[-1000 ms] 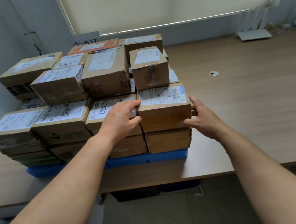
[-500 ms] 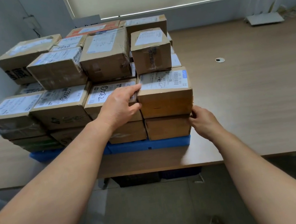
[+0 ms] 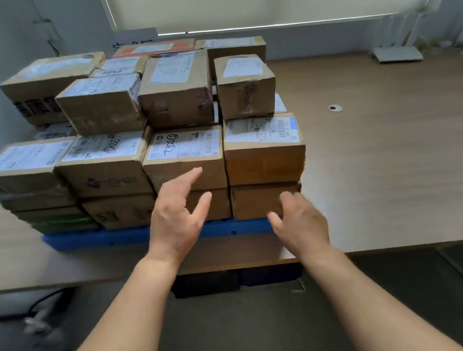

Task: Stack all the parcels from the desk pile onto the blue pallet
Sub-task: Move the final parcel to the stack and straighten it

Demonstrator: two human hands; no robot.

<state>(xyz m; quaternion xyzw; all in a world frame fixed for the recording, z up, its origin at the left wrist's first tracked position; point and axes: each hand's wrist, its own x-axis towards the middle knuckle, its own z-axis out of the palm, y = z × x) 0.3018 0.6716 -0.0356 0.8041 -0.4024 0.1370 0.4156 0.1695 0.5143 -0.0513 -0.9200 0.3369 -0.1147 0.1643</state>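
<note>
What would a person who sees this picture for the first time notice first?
The eye goes first to the parcels, brown boxes with white labels, stacked in several layers on a blue pallet at the left part of the desk. Next come two bare hands in front of the stack: the left hand is open with fingers spread, and the right hand is loosely curled near the stack's lower right corner. Neither holds anything.
</note>
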